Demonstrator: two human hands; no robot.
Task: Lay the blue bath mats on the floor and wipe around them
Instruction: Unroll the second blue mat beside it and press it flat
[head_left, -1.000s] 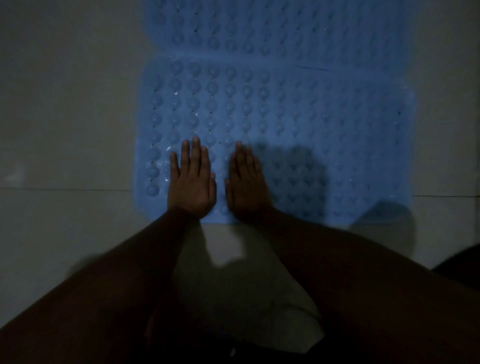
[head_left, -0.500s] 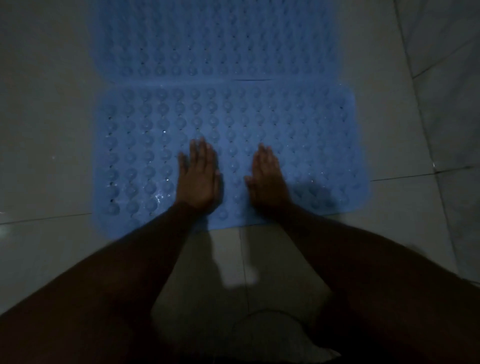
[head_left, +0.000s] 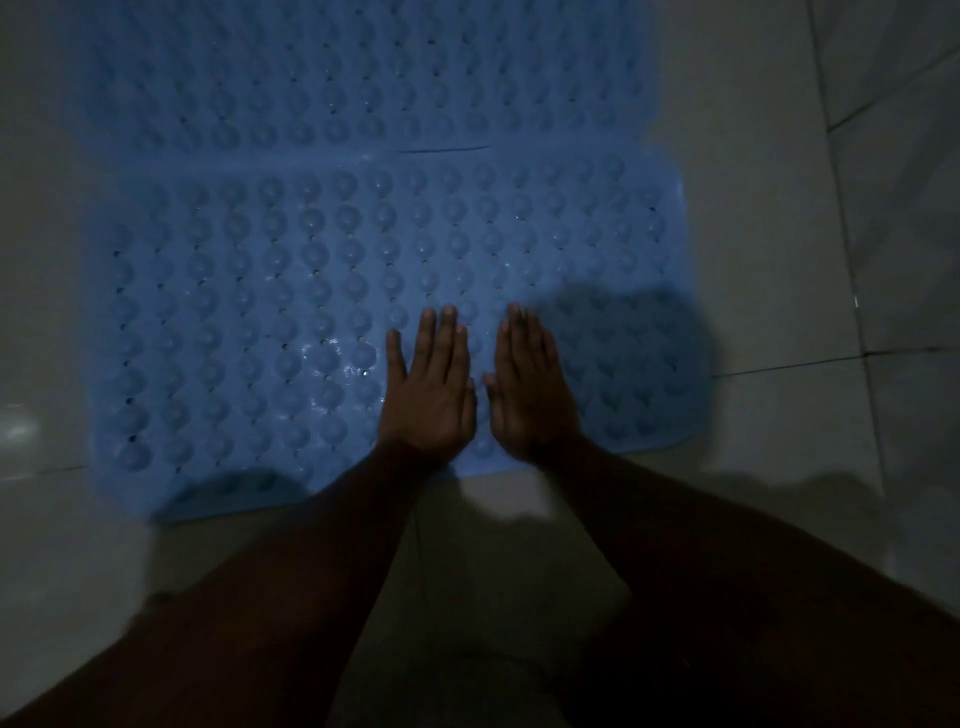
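1. the near blue bath mat lay flat on the pale tiled floor, its surface covered in rows of round bumps with small holes between them.
2. the far blue bath mat lay just beyond the near mat, long edge against long edge. a thin dark slit showed along part of the seam, and whether the edges overlapped could not be told.
3. the left hand rested palm down on the near mat, close to its front edge and a little right of its middle. its fingers were straight and close together, the thumb out to the side, gripping nothing.
4. the right hand lay flat on the near mat just beside the left one, fingers straight and pointing toward the far mat. the two thumbs were near each other but apart.
5. both forearms crossed the near mat's front edge and reached back over bare floor toward the camera.
6. a dark shadow fell over the near mat's right end, just past the right hand.
7. a few wet glints showed on the bumps just left of the left hand.
8. a grout line ran across the floor off the near mat's right edge.
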